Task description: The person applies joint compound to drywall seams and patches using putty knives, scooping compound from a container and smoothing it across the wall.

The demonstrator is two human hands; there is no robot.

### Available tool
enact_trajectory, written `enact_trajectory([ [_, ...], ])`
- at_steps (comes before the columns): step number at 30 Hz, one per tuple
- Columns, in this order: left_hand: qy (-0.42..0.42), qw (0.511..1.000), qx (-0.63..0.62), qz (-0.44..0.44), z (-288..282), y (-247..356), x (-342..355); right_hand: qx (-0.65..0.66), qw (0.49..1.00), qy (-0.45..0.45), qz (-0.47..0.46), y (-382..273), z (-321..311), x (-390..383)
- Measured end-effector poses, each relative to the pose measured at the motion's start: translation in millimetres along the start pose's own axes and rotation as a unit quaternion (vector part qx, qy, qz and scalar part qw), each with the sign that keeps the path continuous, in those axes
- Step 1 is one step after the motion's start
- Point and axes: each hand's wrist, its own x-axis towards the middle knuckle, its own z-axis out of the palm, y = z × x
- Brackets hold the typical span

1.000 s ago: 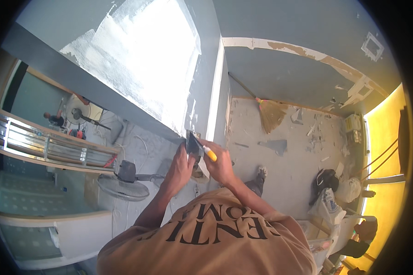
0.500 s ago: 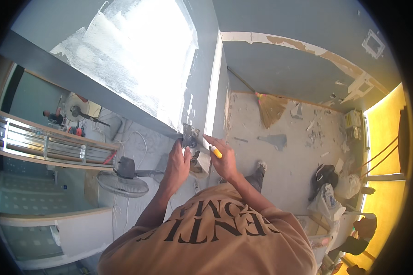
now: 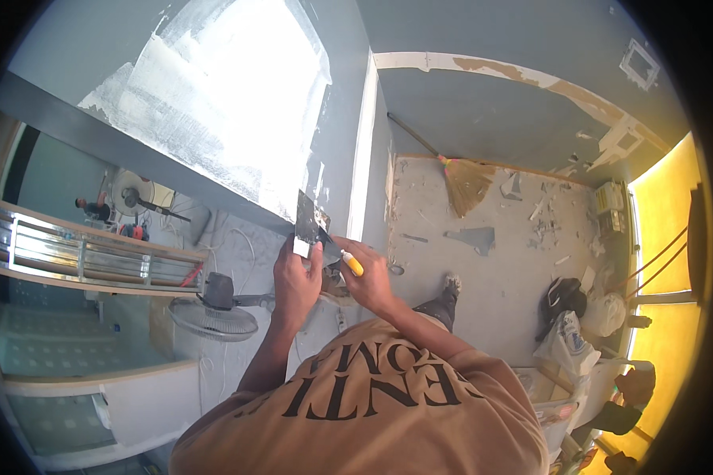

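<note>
My left hand (image 3: 295, 279) grips a flat metal plaster blade (image 3: 306, 224) smeared with white filler, held upright against the grey wall. My right hand (image 3: 369, 279) holds a putty knife with a yellow handle (image 3: 352, 264); its blade meets the lower edge of the other blade. Both hands are close together at the bottom of a large white patch of fresh filler (image 3: 222, 103) on the wall. A white corner strip (image 3: 363, 150) runs up the wall just right of the hands. My tan shirt fills the lower frame.
Far below, a pedestal fan (image 3: 214, 313) stands on the floor near a metal railing (image 3: 87, 253). A broom (image 3: 459, 182) leans in the corner on a floor littered with debris. Bags (image 3: 566, 332) and a yellow curtain (image 3: 665, 261) are at the right.
Both hands with the two blades have shifted slightly left and up along the wall; the view has tilted a little, the putty knife staying against the larger blade.
</note>
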Motion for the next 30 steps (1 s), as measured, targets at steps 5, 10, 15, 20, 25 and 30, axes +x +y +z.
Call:
enact_trajectory([
  [5, -0.105, 0.983, 0.108, -0.103, -2, -6, 0, -0.007, 1.0, -0.014, -0.018, -13, -4, -7],
  [10, -0.084, 0.988, 0.094, -0.09, 0, -3, 4, 0.007, 0.997, -0.021, 0.068, -16, -2, 4],
  [15, -0.069, 0.993, 0.075, -0.062, 1, -3, 6, 0.01, 1.0, 0.018, 0.003, -23, 3, 8],
  [20, -0.061, 0.995, 0.067, -0.035, 3, -5, 7, -0.001, 1.0, -0.003, 0.002, -21, 1, -1],
  [25, -0.09, 0.991, 0.078, -0.06, 2, -1, 7, -0.008, 1.0, 0.02, 0.001, -17, 2, 7],
  [30, -0.077, 0.993, 0.072, -0.062, 2, 0, 7, -0.016, 0.999, 0.027, -0.012, -15, 1, 16],
])
